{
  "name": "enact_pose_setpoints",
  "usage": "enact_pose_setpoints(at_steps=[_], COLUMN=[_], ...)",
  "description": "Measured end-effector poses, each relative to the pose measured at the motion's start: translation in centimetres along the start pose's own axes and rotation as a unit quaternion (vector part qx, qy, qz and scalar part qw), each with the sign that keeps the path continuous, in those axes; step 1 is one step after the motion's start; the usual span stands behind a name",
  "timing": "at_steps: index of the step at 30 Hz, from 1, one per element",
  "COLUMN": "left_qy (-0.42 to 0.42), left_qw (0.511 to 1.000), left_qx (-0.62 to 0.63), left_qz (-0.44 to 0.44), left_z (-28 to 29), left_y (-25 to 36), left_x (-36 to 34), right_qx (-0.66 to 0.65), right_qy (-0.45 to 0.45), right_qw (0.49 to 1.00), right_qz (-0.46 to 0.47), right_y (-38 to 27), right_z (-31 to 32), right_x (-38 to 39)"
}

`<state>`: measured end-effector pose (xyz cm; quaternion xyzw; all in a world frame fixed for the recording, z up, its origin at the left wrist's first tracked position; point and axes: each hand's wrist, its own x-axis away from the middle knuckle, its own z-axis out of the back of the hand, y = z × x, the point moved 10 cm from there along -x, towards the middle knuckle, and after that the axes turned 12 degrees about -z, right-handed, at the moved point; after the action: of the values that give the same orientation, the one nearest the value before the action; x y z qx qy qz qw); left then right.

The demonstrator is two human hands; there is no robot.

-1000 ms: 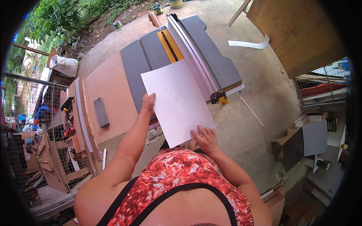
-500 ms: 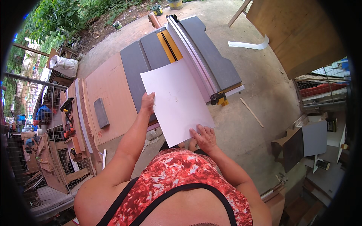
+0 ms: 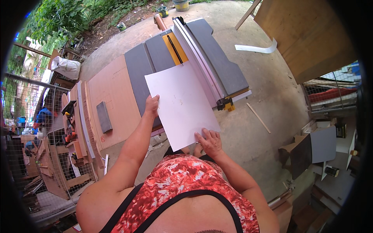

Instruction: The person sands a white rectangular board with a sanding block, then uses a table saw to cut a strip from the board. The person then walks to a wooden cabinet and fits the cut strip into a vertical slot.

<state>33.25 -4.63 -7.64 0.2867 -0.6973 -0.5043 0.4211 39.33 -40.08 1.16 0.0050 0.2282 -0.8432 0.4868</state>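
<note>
A white rectangular panel [image 3: 180, 103] lies over the near part of a table saw [image 3: 134, 73], its right edge along the saw's long fence [image 3: 200, 64]. Its near end juts past the saw toward my body. My left hand [image 3: 152, 105] grips the panel's left edge, thumb on top and the other fingers hidden beneath. At the near right corner my right hand [image 3: 210, 141] rests on the top face, fingers spread and slightly bent. Beyond the panel's far edge, the dark slot in the yellow insert [image 3: 172, 46] shows; I cannot make out a blade.
Left of the saw top lies a brown board [image 3: 114, 83] with a dark grey block [image 3: 104, 116] on it. A thin wood strip [image 3: 258, 117] and a curled white strip [image 3: 256, 47] are on the concrete floor. A plywood sheet [image 3: 311, 35] stands at right, wire mesh [image 3: 66, 155] at left.
</note>
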Motion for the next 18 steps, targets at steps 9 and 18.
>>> enact_pose_setpoints(at_steps=[9,18], left_qy=[0.007,0.011], left_qw=[1.0,1.0], left_qx=[-0.016,-0.022], left_qz=[-0.002,0.001], left_z=[-0.1,-0.6], left_y=[0.6,1.7], left_x=[-0.4,-0.4], right_qx=[0.009,0.009], right_qy=[0.016,0.02], right_qw=[1.0,1.0], right_qz=[0.003,0.003], right_y=[0.0,0.1], right_z=[-0.2,-0.4], right_x=[-0.6,-1.4])
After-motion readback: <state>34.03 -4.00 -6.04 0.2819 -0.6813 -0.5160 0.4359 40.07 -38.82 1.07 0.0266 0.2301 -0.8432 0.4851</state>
